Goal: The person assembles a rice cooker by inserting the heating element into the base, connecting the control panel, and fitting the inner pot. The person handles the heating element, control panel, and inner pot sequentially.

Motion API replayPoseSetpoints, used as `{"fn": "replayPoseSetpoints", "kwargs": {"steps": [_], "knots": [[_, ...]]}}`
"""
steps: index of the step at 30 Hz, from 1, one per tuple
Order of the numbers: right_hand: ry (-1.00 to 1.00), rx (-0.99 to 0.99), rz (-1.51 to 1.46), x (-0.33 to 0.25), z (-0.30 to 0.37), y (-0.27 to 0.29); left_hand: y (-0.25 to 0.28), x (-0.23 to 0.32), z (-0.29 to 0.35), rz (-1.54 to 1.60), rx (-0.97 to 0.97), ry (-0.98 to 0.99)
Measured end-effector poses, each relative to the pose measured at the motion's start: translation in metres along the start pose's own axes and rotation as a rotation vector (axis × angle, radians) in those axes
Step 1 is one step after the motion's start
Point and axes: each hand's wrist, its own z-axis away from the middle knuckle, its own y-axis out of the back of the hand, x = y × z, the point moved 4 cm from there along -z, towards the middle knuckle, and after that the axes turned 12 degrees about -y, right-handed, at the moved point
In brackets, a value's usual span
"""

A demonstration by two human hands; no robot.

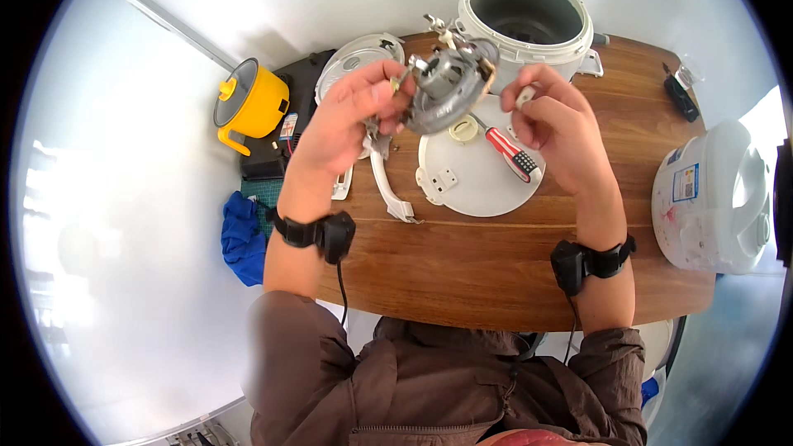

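Observation:
My left hand (pixel 351 111) grips a round grey metal heating plate (pixel 453 91) by its edge. It is raised and tilted above the table, with metal brackets and fittings sticking out of it. To its right, my right hand (pixel 557 120) pinches a small whitish piece (pixel 524 97) between thumb and fingers, apart from the plate. Below both hands lies a white round cover (pixel 479 194). A screwdriver (pixel 510 153) with a red, white and dark handle rests on it, beside a small cream-coloured round cap (pixel 464 129).
A white cooker body (pixel 526 45) with a dark inside stands at the back. Left are a curved white handle (pixel 388 186), a pale round lid part (pixel 359 56), a yellow pot (pixel 252 103) and a blue cloth (pixel 242 239). A white appliance (pixel 710 198) stands right, near a black object (pixel 680 97).

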Motion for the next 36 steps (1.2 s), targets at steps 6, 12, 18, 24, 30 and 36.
{"fn": "replayPoseSetpoints", "kwargs": {"steps": [6,12,18,24,30,36], "knots": [[-0.004,-0.19,-0.175,0.018,-0.01,-0.01,-0.035,-0.003,0.023,0.111,-0.009,0.003],[0.238,-0.325,0.172,0.011,0.0,-0.018,-0.036,0.003,0.023,-0.047,-0.017,0.04],[0.29,-0.293,0.273,0.019,-0.016,0.004,-0.033,-0.006,0.028,0.142,-0.181,0.144],[0.288,-0.229,-0.071,0.02,-0.015,-0.004,-0.013,-0.039,0.039,0.293,-0.031,0.045],[0.131,-0.106,-0.168,0.027,-0.015,-0.011,-0.008,-0.067,0.036,0.513,-0.013,-0.063],[0.059,-0.002,-0.174,0.026,-0.01,-0.011,-0.002,-0.088,0.026,0.65,-0.115,-0.133]]}}
